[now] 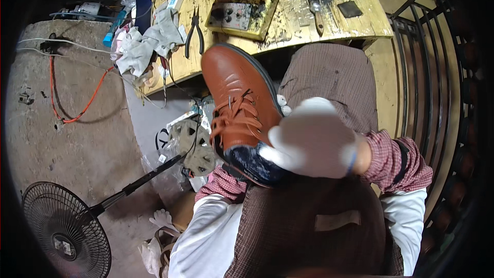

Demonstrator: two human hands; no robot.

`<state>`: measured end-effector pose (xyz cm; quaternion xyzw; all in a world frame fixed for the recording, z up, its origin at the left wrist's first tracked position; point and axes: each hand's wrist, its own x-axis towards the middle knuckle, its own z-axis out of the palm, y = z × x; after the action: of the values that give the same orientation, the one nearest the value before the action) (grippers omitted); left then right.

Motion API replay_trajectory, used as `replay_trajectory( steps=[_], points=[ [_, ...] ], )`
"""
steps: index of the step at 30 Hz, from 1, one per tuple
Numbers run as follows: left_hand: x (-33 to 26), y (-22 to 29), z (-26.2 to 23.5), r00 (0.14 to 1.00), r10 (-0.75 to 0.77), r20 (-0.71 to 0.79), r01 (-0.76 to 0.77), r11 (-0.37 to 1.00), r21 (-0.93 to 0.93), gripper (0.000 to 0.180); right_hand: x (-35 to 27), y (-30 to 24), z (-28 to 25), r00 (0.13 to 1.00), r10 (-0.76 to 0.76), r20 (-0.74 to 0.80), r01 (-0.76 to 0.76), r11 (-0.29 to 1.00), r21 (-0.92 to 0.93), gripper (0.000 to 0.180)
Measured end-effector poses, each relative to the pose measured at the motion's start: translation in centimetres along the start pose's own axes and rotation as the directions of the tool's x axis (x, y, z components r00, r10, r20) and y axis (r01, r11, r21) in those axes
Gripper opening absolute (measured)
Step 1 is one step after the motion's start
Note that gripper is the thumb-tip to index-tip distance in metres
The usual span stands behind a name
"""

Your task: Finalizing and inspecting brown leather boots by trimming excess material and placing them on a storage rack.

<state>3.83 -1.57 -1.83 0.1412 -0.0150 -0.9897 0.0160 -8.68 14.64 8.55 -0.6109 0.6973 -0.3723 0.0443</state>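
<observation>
A reddish-brown leather lace-up boot with a dark sole edge rests over my lap, toe pointing away. Its laces are tied, and dark fluffy lining shows at the collar. My left hand supports it from beneath; only white-gloved fingertips appear, curled round the sole's right edge. The rest of that hand is hidden behind the boot. My right hand, in a white glove, is smeared by motion at the boot's right side. One finger or thumb reaches the collar, but whether it grips anything is unclear.
A stained yellow workbench ahead carries black-handled pliers, a brush, a control box and grey rags. A black fan stands at lower left. Metal rails run along the right.
</observation>
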Motion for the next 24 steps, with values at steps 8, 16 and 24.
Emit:
replay_trajectory(
  steps=[8, 16, 24],
  points=[
    [0.4, 0.0, 0.8, 0.987, -0.062, -0.15, 0.056, 0.997, -0.046, 0.049, -5.2, -2.0, -4.3, 0.98, -0.094, -0.176, 0.132, 0.968, 0.215, 0.026],
    [2.9, 1.3, -10.6, 0.93, -0.133, 0.344, 0.038, 0.963, 0.268, 0.058, -1.9, 1.5, -2.0, 0.88, 0.337, -0.335, -0.211, 0.909, 0.36, 0.015],
    [2.1, 9.6, -9.4, 0.94, 0.195, 0.28, -0.306, 0.121, 0.944, 0.068, -5.4, 2.6, -3.4, 0.915, 0.273, -0.298, -0.306, 0.95, -0.068, 0.022]
  ],
)
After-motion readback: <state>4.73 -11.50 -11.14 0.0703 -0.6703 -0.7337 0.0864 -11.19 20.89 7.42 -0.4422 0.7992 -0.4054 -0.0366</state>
